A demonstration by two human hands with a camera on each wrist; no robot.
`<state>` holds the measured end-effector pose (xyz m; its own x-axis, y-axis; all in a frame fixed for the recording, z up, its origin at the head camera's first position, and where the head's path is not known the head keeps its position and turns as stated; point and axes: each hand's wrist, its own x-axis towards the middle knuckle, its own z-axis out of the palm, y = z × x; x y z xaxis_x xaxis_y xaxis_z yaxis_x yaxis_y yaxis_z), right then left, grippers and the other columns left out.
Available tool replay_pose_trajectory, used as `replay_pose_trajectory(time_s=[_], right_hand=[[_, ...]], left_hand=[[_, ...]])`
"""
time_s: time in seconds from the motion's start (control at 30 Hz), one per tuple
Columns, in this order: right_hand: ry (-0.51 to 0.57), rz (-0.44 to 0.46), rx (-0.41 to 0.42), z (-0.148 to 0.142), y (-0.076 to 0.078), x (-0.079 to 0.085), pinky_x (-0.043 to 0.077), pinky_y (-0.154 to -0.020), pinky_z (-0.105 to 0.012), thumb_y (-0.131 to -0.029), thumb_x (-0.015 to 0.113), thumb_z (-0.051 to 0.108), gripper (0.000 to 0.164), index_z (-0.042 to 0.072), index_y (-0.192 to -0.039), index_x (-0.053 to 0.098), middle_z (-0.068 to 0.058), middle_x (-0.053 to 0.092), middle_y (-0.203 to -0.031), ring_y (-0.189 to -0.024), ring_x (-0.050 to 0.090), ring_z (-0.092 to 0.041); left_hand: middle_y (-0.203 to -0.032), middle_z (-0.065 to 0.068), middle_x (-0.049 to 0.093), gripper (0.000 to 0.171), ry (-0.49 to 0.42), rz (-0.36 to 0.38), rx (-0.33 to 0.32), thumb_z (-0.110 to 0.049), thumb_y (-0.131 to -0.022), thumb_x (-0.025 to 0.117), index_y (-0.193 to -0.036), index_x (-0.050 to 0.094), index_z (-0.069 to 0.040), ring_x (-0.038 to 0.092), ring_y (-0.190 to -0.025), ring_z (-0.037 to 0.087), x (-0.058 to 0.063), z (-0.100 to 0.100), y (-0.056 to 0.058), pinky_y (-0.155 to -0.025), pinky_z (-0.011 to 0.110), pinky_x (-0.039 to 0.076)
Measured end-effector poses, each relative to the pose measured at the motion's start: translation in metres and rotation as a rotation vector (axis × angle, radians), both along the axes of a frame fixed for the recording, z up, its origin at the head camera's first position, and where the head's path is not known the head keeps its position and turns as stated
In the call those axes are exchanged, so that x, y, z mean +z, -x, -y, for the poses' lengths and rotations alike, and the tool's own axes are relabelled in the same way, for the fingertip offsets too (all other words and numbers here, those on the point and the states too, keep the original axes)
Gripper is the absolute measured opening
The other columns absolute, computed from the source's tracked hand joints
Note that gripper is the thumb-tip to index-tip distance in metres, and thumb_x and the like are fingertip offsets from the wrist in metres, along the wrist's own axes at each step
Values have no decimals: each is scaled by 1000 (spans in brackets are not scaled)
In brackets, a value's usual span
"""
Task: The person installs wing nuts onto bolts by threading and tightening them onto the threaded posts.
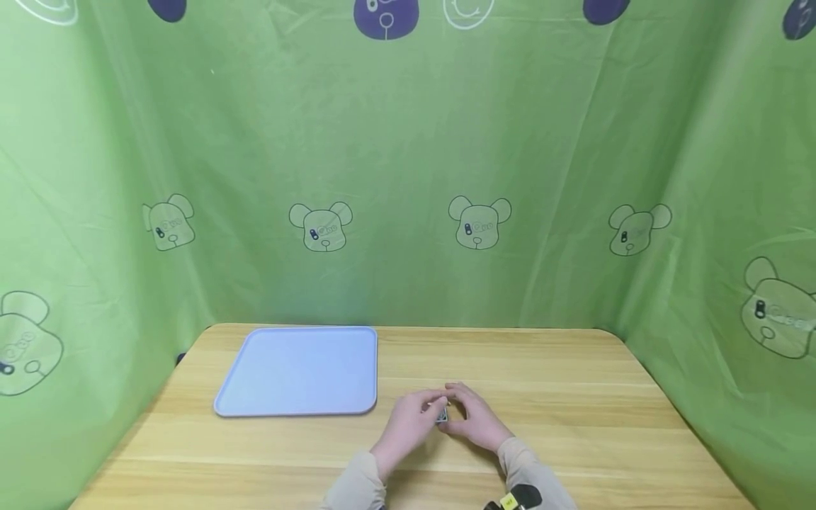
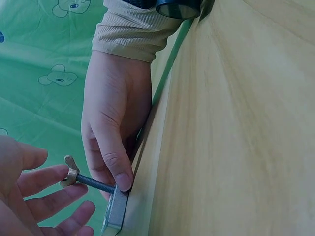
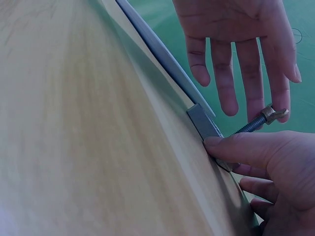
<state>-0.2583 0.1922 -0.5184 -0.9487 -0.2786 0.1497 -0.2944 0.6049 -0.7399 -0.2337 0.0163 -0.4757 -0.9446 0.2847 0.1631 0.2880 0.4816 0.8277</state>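
Note:
A small grey metal block [image 2: 117,209] rests on the table, with a threaded bolt [image 2: 96,184] projecting from it. On the bolt's end sits a brass-coloured wing nut [image 2: 70,173]. My right hand [image 3: 275,162] pinches the block, thumb on its near face. Opposite it, my left hand [image 2: 37,196] has its fingers spread and fairly straight, one fingertip at the wing nut. From the head view, both hands, the left hand [image 1: 411,425] and the right hand [image 1: 474,419], meet around the block [image 1: 442,416], which they partly hide.
A pale blue rectangular tray [image 1: 299,372] lies on the wooden table [image 1: 542,375], left of the hands. Green curtains [image 1: 401,142] with bear prints hang behind and at both sides of the table.

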Motion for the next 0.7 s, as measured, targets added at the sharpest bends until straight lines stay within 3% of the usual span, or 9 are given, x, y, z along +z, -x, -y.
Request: replay_pose_trajectory(time_s=[0.1,0.23,0.37,0.7], right_hand=[[3,0,1,0,0,-1,17,-113,-68,-75,81,29,57,10,-124,61,-23,44,-147,-142,27,-49],[2,2,2,0,0,-1,17,-113,-68,-75,81,30,56,11,-124,62,-23,44,-147,-142,27,-49],[3,3,2,1,0,-1,17,-113,-67,-75,81,29,57,10,-124,62,-23,44,-147,-142,27,-49],[-13,4,-4,1,0,1,18,-114,-67,-74,82,29,57,10,-124,61,-23,44,-147,-142,28,-48]], left_hand=[[-116,12,71,34,-13,1,-6,-30,-98,54,-121,67,-8,57,-65,8,-2,0,1,-63,24,51],[-115,9,72,32,-13,-16,-4,-31,-97,56,-119,68,-10,68,-88,14,-5,-1,3,-72,25,55],[-115,8,72,32,-30,-13,-2,-30,-97,57,-118,69,-10,69,-96,20,-7,-1,4,-78,30,57],[-111,6,72,28,-89,16,18,-27,-92,65,-113,70,-9,67,-96,18,-9,-3,7,-80,31,57]])
